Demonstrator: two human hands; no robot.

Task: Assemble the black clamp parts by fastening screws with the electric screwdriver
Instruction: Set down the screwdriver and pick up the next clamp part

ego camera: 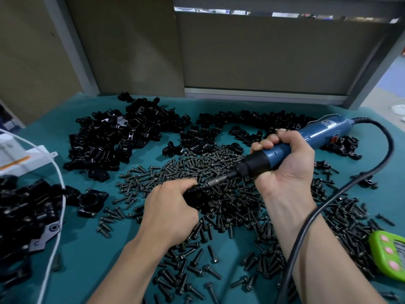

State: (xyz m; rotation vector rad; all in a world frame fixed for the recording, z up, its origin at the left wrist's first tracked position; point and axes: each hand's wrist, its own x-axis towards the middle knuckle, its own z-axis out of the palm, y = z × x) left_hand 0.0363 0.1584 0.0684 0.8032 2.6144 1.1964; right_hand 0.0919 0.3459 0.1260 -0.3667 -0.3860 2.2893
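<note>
As left hand [168, 212] grips clamp [196, 198], right [285, 160] grips screwdriver [318, 136].

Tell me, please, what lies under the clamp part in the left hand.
Loose black screws on the teal mat show below and beside the clamp part; the left hand and the part hide what sits directly underneath.

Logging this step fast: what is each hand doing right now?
Left hand: closed, holding a black clamp part.
Right hand: closed, holding the blue electric screwdriver.
</note>
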